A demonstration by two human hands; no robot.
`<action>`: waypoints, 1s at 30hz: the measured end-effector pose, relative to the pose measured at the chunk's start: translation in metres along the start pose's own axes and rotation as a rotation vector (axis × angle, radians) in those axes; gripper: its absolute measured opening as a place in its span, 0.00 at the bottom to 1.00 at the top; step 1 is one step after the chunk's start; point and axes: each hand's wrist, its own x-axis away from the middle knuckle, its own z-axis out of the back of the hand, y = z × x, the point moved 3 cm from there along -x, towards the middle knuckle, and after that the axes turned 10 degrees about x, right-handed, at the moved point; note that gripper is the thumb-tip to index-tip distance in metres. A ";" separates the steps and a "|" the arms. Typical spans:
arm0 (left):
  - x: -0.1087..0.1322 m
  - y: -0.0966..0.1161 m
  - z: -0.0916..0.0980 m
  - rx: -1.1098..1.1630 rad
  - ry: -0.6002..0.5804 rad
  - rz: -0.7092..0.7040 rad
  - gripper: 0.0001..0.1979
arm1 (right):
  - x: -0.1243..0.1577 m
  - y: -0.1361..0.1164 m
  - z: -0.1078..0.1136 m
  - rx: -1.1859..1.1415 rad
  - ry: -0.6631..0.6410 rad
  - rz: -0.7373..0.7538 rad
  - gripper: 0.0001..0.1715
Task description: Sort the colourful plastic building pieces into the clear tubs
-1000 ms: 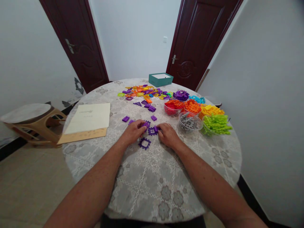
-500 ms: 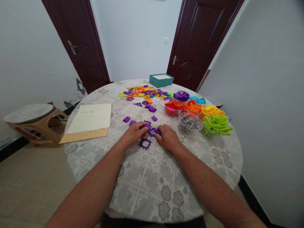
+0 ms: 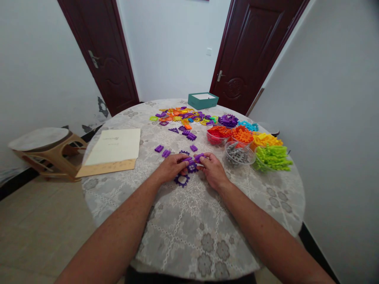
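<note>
Near the middle of the table my left hand (image 3: 174,165) pinches a purple tube-shaped building piece (image 3: 187,159). Facing it, my right hand (image 3: 212,170) is closed on another purple tube-shaped piece (image 3: 199,157), held tilted just above the cloth. Under and between the fingers lies a dark purple toothed square (image 3: 192,168) with a cross inside. A toothed square frame (image 3: 181,180) is nearer to me, by the left fingers. Beyond the hands is one more toothed purple piece (image 3: 184,152), partly hidden. Loose purple tube pieces (image 3: 166,153) rest to the left.
Clear bowls of sorted pieces stand at the right, with grey pieces (image 3: 238,154) and lime green pieces (image 3: 272,158) nearest. A mixed pile (image 3: 180,116) and a green box (image 3: 203,101) are at the back. Paper sheets (image 3: 115,146) lie at the left.
My right hand has lifted its purple tube piece from beside the toothed square and turned, bringing it close to the left fingers. My left hand keeps its piece.
</note>
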 end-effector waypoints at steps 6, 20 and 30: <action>0.001 0.003 -0.001 0.022 -0.002 -0.044 0.21 | 0.000 0.004 -0.004 -0.006 -0.025 -0.016 0.22; -0.001 -0.005 -0.006 0.068 0.012 -0.046 0.17 | -0.001 0.011 -0.004 -0.013 -0.058 -0.039 0.24; 0.001 0.007 -0.003 -0.144 0.052 -0.183 0.14 | 0.002 0.012 -0.010 0.072 -0.141 -0.053 0.23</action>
